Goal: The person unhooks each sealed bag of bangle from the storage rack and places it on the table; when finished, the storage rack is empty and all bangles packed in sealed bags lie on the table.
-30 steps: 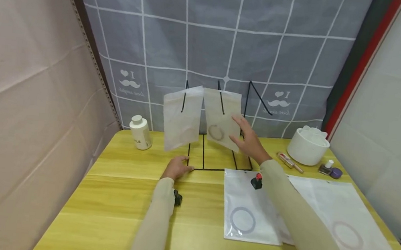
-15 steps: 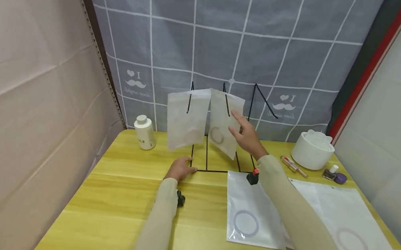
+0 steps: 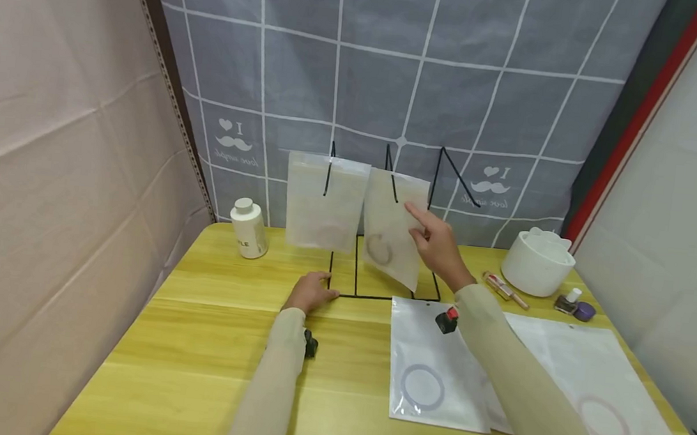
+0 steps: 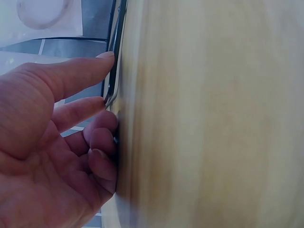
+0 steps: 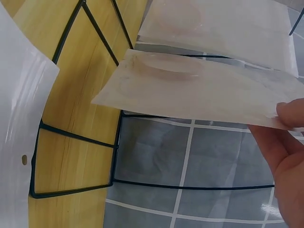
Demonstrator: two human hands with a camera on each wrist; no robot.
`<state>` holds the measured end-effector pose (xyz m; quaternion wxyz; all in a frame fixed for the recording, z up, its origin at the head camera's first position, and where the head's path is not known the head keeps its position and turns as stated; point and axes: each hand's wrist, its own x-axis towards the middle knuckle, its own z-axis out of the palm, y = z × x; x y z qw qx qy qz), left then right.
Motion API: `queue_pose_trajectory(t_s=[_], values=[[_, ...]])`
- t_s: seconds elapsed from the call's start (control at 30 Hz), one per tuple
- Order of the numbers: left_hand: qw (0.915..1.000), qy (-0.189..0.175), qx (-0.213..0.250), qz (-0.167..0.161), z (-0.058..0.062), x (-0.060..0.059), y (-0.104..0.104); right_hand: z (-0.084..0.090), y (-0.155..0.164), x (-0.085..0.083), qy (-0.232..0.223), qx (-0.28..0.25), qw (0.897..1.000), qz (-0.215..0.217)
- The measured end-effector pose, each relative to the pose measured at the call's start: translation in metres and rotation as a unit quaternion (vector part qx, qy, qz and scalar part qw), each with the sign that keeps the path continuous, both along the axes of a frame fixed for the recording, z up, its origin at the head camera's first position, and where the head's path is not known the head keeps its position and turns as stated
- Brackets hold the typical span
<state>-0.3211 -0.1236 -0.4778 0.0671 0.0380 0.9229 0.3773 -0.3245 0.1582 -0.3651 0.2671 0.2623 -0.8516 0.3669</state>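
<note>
A black wire rack (image 3: 366,296) with upright hooks stands at the back of the table. On its left hook hangs a white translucent zip bag (image 3: 304,217); a second zip bag (image 3: 393,225), with a ring-shaped thing showing through, hangs on the middle hook. My right hand (image 3: 440,249) pinches the right edge of this second bag between thumb and fingers, as the right wrist view shows. At the rack's front left corner my left hand (image 4: 61,123) holds the base wire with thumb and index finger, its other fingers curled by the tabletop. The right hook bears nothing.
Flat zip bags (image 3: 425,365) with ring shapes in them lie at the front right, partly under my right sleeve. A white bottle (image 3: 249,230) stands left of the rack. A white pot (image 3: 536,265), cosmetic tubes (image 3: 505,289) and a small dark bottle (image 3: 567,301) are at right.
My right hand has gone from spread fingers beside the second bag to pinching its edge. That bag's lower corner has come down; the left bag hangs straighter. My left hand stays at the corner.
</note>
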Motion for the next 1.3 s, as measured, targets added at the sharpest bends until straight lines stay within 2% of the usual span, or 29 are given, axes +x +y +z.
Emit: queue_pose_trajectory(t_s=[0.23,0.6,0.77,0.97,1.07,1.13,1.2,1.27,1.3], values=[[1.0000,-0.004,0.000,0.003,-0.001,0.000,-0.001,-0.001,0.004,0.015,0.029,0.010,1.000,0.000],[1.0000,-0.002,0.005,0.000,0.000,-0.001,-0.002,0.000,0.013,0.041,0.037,0.026,0.999,0.005],[0.9999,-0.007,0.010,0.003,0.001,0.000,-0.001,0.004,0.020,0.055,0.067,0.058,0.996,0.015],[0.9999,-0.012,0.008,0.004,-0.001,0.000,0.001,0.017,0.028,0.082,0.114,0.096,0.988,0.027],[0.9999,-0.009,-0.010,-0.005,-0.002,-0.001,0.002,0.022,0.030,0.099,0.127,0.099,0.985,0.059],[0.9998,-0.007,-0.018,-0.010,-0.002,-0.002,0.001,0.020,0.030,0.108,0.103,0.075,0.986,0.104],[0.9996,-0.004,-0.022,-0.015,-0.001,-0.003,0.000,0.013,0.029,0.114,0.040,0.025,0.987,0.153],[0.9996,-0.003,-0.019,-0.018,0.000,-0.005,-0.002,0.001,0.027,0.116,-0.069,-0.044,0.979,0.184],[0.9996,-0.003,-0.018,-0.020,0.001,-0.005,-0.002,-0.008,0.026,0.114,-0.136,-0.079,0.970,0.186]])
